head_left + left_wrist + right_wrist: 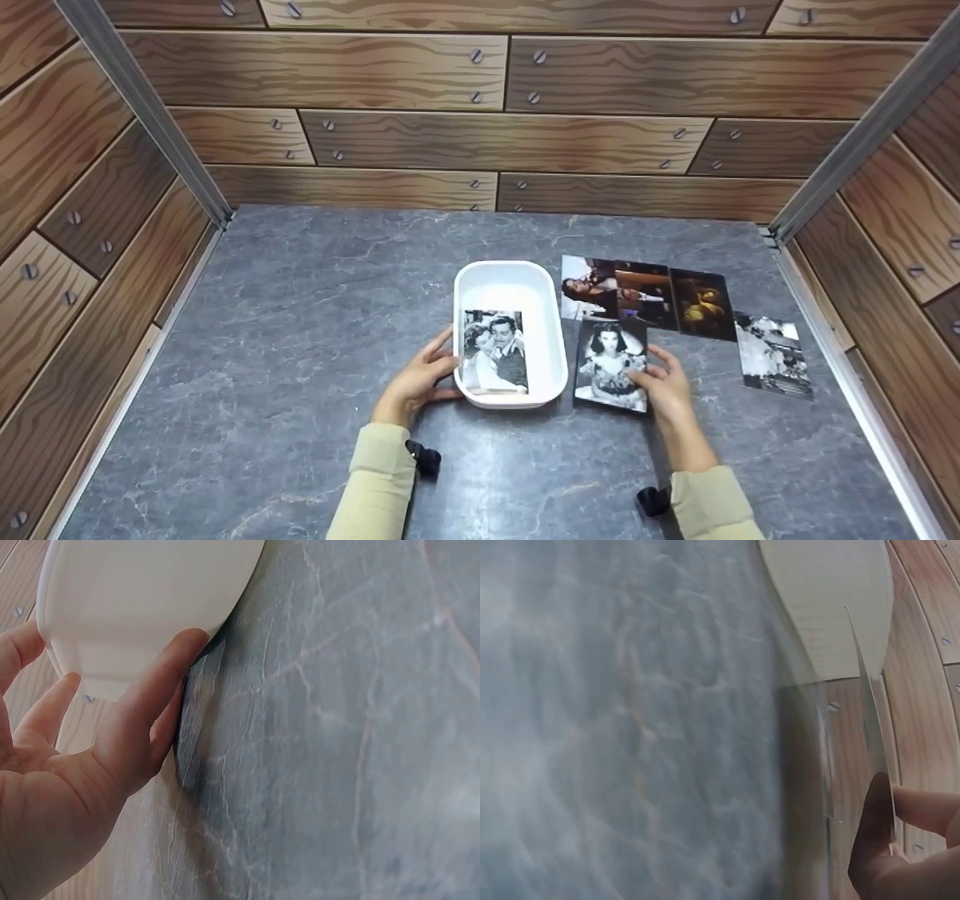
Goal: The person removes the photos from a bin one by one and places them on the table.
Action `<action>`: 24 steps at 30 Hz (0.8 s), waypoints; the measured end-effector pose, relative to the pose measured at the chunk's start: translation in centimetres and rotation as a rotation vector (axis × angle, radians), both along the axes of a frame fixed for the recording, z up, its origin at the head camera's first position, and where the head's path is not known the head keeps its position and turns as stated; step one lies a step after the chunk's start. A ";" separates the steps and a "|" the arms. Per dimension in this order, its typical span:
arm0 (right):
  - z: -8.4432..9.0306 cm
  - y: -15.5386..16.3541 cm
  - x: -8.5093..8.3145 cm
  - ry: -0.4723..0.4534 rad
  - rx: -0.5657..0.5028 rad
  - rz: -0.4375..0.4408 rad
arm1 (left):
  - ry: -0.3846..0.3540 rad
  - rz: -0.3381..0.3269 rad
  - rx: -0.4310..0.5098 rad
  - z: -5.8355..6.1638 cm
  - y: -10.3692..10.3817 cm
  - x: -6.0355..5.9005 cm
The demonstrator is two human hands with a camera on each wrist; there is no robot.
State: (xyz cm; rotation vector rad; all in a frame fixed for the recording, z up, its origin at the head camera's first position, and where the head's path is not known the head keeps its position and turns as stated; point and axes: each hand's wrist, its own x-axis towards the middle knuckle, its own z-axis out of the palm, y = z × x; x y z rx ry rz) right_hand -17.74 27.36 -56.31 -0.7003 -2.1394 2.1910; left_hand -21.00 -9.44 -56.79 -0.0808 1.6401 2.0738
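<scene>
Two hands are busy near the bottom middle of the head view. The left hand rests against the left side of the white tray, with its thumb low on the near corner and its fingers up along the wall. In the left wrist view the thumb lies flat on the tray's rounded bottom edge, so this grip is loose and open, more a steadying touch than a squeeze. It looks like the hand sits there so the tray does not slide on the gray table.

One photo of a couple already lies inside the tray, in the half nearest the person, flat on the white floor of it.

The right hand has the black and white photo of a woman, just right of the tray. Its thumb and fingers pinch the photo's right edge, and the right wrist view shows the thin card tipped up off the table on that side. The photo shows a dark-haired woman in a pale ruffled dress, with a dark border round it.

Four more photos lie flat higher up and to the right: a row of three touching each other, and one black and white picture apart near the right edge of the table
</scene>
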 end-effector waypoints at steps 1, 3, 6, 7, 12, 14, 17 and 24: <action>-0.2 -0.1 0.0 0.000 -0.003 0.003 | -0.001 -0.002 0.003 0.0 0.0 0.0; -0.6 -0.2 -0.1 -0.006 0.005 0.008 | -0.006 -0.001 0.008 -0.1 0.0 0.0; -0.9 -0.2 -0.3 -0.008 -0.004 0.024 | -0.008 -0.001 0.012 -0.1 0.0 0.0; -1.0 -0.2 -0.3 -0.015 0.001 0.032 | -0.008 -0.001 0.012 -0.1 0.0 0.0; -0.6 -0.2 0.1 -0.076 0.048 0.098 | -0.004 0.000 0.012 0.0 0.0 -0.1; -0.2 -0.3 0.4 -0.090 0.056 0.130 | -0.001 -0.002 0.012 0.0 0.0 -0.1; 0.6 -0.5 0.8 -0.086 0.054 0.166 | -0.004 0.000 0.012 0.0 0.1 -0.1; 3.1 -1.0 0.8 -0.042 0.038 0.178 | 0.004 -0.010 0.014 0.0 0.0 -0.1</action>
